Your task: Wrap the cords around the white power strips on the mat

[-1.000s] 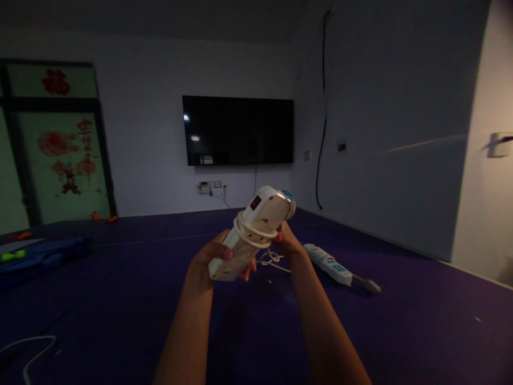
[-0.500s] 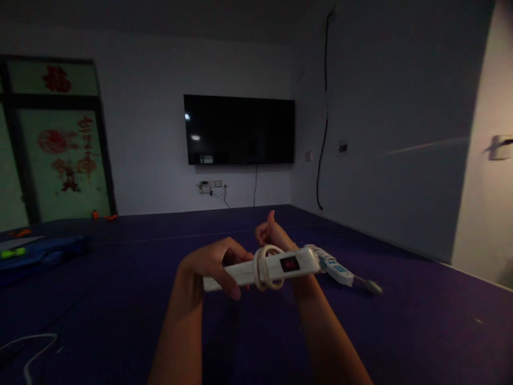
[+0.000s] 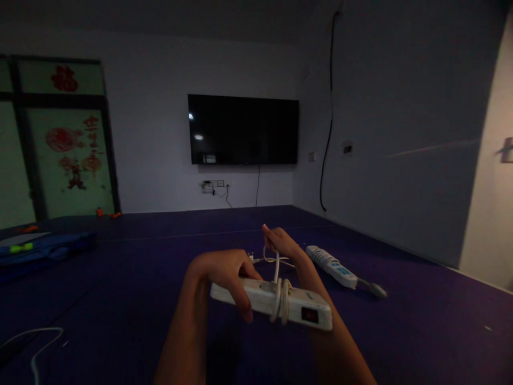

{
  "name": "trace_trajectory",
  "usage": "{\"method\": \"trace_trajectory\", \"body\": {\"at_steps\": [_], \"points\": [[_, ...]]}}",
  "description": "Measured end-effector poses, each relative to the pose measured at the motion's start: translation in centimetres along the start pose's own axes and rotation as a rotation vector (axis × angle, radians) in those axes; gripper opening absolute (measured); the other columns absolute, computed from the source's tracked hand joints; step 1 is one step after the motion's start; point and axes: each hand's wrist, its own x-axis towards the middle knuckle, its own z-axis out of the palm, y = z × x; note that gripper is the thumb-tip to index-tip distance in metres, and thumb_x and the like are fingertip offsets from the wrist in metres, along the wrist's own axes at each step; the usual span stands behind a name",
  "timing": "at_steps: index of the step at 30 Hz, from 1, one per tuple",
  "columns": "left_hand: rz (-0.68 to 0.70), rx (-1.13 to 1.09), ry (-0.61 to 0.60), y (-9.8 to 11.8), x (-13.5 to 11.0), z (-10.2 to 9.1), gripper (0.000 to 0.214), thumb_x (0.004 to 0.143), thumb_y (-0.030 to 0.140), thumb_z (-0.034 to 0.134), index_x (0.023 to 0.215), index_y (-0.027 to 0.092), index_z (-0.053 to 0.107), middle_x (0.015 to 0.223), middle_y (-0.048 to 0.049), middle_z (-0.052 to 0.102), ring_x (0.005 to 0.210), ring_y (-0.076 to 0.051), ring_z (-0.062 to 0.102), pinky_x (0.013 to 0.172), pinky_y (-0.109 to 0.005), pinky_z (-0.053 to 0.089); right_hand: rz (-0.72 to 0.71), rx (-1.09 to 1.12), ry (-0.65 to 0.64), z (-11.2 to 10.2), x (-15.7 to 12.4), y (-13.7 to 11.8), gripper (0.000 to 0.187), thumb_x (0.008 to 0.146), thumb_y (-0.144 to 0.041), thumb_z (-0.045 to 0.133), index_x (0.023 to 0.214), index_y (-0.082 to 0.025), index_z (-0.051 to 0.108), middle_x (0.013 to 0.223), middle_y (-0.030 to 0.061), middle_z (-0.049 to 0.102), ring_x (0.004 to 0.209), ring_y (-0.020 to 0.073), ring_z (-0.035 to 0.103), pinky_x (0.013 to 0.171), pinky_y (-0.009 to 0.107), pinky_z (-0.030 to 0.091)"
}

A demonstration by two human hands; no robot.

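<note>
My left hand [image 3: 224, 275] is closed round one end of a cream power strip [image 3: 272, 302] that lies roughly level in front of me, its red switch near the right end. A white cord [image 3: 280, 299] is looped a few times round the strip's middle. My right hand [image 3: 280, 243] is behind and above the strip, pinching the free length of that cord, which rises from the loops to the fingers. A second white power strip [image 3: 332, 266] with blue markings lies on the purple floor just right of my right hand.
The purple mat floor [image 3: 401, 331] runs to white walls. A black TV [image 3: 243, 129] hangs on the far wall above wall sockets [image 3: 214, 185]. A blue object [image 3: 44, 247] lies at far left, a loose white cable [image 3: 36, 347] at lower left.
The power strip has come down from a raised, tilted pose to lie level and lower. My right hand has moved from the strip's end to pulling the cord up behind it.
</note>
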Motion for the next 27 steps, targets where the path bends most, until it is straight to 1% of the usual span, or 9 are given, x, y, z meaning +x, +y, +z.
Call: {"method": "trace_trajectory", "body": {"at_steps": [3, 7, 9, 14, 16, 18, 20, 24, 27], "points": [[-0.039, 0.033, 0.009, 0.0, 0.8, 0.3, 0.044, 0.04, 0.033, 0.083, 0.08, 0.02, 0.073, 0.066, 0.003, 0.063, 0.057, -0.011, 0.051, 0.05, -0.02, 0.038, 0.0, -0.048, 0.117, -0.5, 0.0, -0.5, 0.073, 0.075, -0.079, 0.024, 0.041, -0.018, 0.046, 0.034, -0.0019, 0.038, 0.034, 0.0077, 0.035, 0.041, 0.023, 0.027], [-0.096, 0.069, 0.031, -0.1, 1.2, 0.6, 0.041, 0.039, 0.033, 0.081, 0.078, 0.021, 0.073, 0.067, 0.0025, 0.065, 0.056, -0.011, 0.051, 0.049, -0.021, 0.037, -0.021, -0.097, 0.189, -0.8, -0.3, -1.3, 0.069, 0.078, -0.074, 0.028, 0.042, -0.018, 0.046, 0.035, -0.0023, 0.038, 0.035, 0.0076, 0.035, 0.042, 0.023, 0.026], [-0.147, 0.081, 0.053, -0.1, 1.1, 0.6, 0.042, 0.037, 0.034, 0.082, 0.076, 0.021, 0.073, 0.066, 0.0027, 0.065, 0.055, -0.012, 0.051, 0.049, -0.022, 0.037, -0.022, -0.097, 0.177, -1.1, -0.4, -1.5, 0.067, 0.078, -0.072, 0.031, 0.044, -0.018, 0.047, 0.036, -0.0024, 0.039, 0.035, 0.0075, 0.035, 0.042, 0.022, 0.026], [-0.35, 0.204, 0.156, -0.4, 0.9, 0.4, 0.041, 0.031, 0.039, 0.081, 0.068, 0.021, 0.073, 0.061, 0.0024, 0.063, 0.052, -0.013, 0.051, 0.044, -0.022, 0.034, -0.073, -0.153, 0.1, -1.4, -0.8, -1.9, 0.058, 0.077, -0.066, 0.043, 0.048, -0.016, 0.052, 0.04, -0.0019, 0.044, 0.038, 0.008, 0.04, 0.042, 0.021, 0.027], [-0.414, 0.241, 0.199, -0.7, 1.2, 0.2, 0.043, 0.031, 0.038, 0.081, 0.069, 0.02, 0.073, 0.063, 0.0012, 0.065, 0.055, -0.015, 0.055, 0.044, -0.023, 0.036, -0.079, -0.176, 0.088, -1.2, -0.7, -2.1, 0.055, 0.078, -0.063, 0.046, 0.049, -0.016, 0.052, 0.042, -0.0014, 0.046, 0.04, 0.0084, 0.042, 0.043, 0.021, 0.028], [-0.483, 0.271, 0.24, -0.9, 1.5, 0.1, 0.047, 0.029, 0.036, 0.081, 0.072, 0.019, 0.074, 0.069, -0.0009, 0.069, 0.06, -0.018, 0.06, 0.046, -0.024, 0.039, -0.074, -0.187, 0.075, -0.8, -0.6, -2.2, 0.054, 0.078, -0.061, 0.047, 0.05, -0.016, 0.053, 0.042, -0.0011, 0.047, 0.041, 0.0087, 0.042, 0.042, 0.021, 0.027], [-0.558, 0.344, 0.3, -1.0, 1.8, 0.0, 0.05, 0.028, 0.034, 0.082, 0.075, 0.018, 0.074, 0.076, -0.0035, 0.071, 0.066, -0.021, 0.063, 0.048, -0.025, 0.042, -0.086, -0.199, 0.076, -0.3, -0.5, -2.4, 0.053, 0.078, -0.061, 0.047, 0.05, -0.016, 0.053, 0.043, -0.0011, 0.047, 0.041, 0.009, 0.043, 0.042, 0.021, 0.027], [-0.656, 0.533, 0.443, -1.3, 2.2, -0.3, 0.051, 0.032, 0.034, 0.082, 0.08, 0.021, 0.074, 0.088, -0.0074, 0.073, 0.081, -0.026, 0.067, 0.06, -0.027, 0.048, -0.153, -0.232, 0.087, 0.4, -0.2, -2.9, 0.053, 0.08, -0.059, 0.048, 0.054, -0.014, 0.057, 0.045, -0.0005, 0.049, 0.045, 0.0094, 0.044, 0.046, 0.022, 0.029], [-0.706, 0.565, 0.566, -2.1, 2.5, -0.5, 0.059, 0.03, 0.036, 0.083, 0.086, 0.021, 0.073, 0.096, -0.0112, 0.072, 0.087, -0.029, 0.067, 0.069, -0.031, 0.051, -0.172, -0.27, 0.087, 1.0, -0.1, -3.5, 0.052, 0.081, -0.058, 0.048, 0.056, -0.013, 0.06, 0.046, -0.0001, 0.049, 0.046, 0.0093, 0.043, 0.046, 0.022, 0.028]]}}
